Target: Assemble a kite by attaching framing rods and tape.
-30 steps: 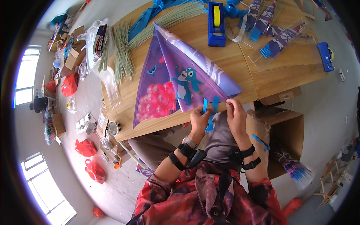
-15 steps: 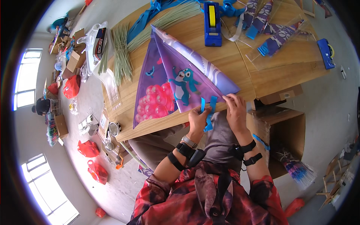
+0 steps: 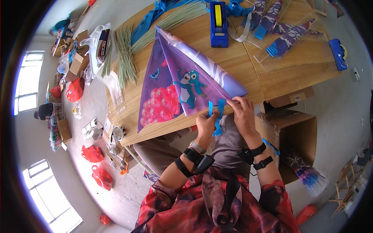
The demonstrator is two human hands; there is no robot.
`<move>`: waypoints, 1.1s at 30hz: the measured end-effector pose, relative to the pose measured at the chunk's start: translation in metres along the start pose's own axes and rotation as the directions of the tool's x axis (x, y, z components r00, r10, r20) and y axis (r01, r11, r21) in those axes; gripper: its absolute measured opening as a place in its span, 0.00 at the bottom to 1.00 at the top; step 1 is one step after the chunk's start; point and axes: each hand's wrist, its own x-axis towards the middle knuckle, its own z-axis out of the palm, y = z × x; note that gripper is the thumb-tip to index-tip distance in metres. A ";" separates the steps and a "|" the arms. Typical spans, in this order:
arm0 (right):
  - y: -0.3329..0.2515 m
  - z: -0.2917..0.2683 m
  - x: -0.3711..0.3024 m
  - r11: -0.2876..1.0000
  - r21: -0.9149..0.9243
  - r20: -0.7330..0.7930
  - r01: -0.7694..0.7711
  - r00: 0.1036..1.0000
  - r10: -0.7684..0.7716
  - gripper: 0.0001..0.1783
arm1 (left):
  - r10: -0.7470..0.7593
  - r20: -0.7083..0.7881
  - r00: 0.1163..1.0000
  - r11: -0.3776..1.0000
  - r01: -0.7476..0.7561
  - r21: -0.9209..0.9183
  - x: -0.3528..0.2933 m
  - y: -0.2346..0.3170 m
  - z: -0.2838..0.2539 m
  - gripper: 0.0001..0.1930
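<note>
A folded, triangular purple kite sheet (image 3: pixel 202 79) lies at the table's front edge, printed with a blue cartoon animal and pink balloons. Its right side is folded over, showing a lilac and white pattern. My left hand (image 3: pixel 206 123) is closed in a pinch on a blue ribbon (image 3: pixel 220 106), whose ends stick up past the fingers and hang below them. The fingertips of my right hand (image 3: pixel 243 113) are pressed together on the sheet's lower right edge, beside the ribbon. Whatever lies under those fingertips is hidden.
Thin green sticks (image 3: pixel 126 56) and more blue ribbon (image 3: pixel 147 23) lie behind the sheet. A blue tape dispenser (image 3: pixel 218 35) stands beyond it, another dispenser (image 3: pixel 338 54) at the right edge. Packed purple bundles (image 3: pixel 289 39) lie back right. An open cardboard box (image 3: pixel 287 136) stands below the table.
My right hand's fingertips have shifted slightly left along the sheet's edge, closer to the ribbon. The left hand still pinches the ribbon in almost the same place.
</note>
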 end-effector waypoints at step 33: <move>0.012 0.003 0.001 0.985 -0.049 0.101 0.166 0.982 -0.160 0.24 | 0.496 0.667 0.557 -0.072 -0.739 0.670 -0.006 -0.006 -0.035 0.42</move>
